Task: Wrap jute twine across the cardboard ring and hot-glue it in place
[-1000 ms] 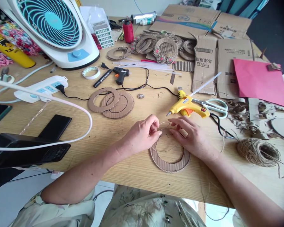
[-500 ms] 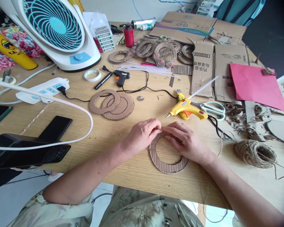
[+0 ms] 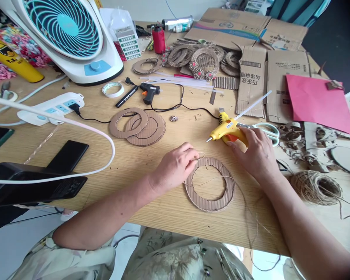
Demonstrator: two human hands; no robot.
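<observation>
My left hand (image 3: 179,167) is closed in a pinch on the end of a thin twine (image 3: 214,181), just above the upper left rim of a corrugated cardboard ring (image 3: 196,200). The twine crosses the ring's opening and trails off to the right, past the table edge. My right hand (image 3: 255,153) has its thumb and fingers around the handle of a yellow hot glue gun (image 3: 226,129). A clear glue stick (image 3: 255,104) pokes out of the gun's back. Pale green-handled scissors (image 3: 270,132) lie partly behind that hand.
A ball of twine (image 3: 313,188) sits at the right by cardboard scraps (image 3: 303,144). Further left lie two cardboard discs (image 3: 156,134), a black glue gun (image 3: 149,92) and a tape roll (image 3: 113,89). A white cable (image 3: 112,149) loops over the left side, near a power strip (image 3: 51,109).
My right hand has left the cardboard ring and moved right and up onto the yellow glue gun. My left hand stays near the ring's upper left, still pinching the twine.
</observation>
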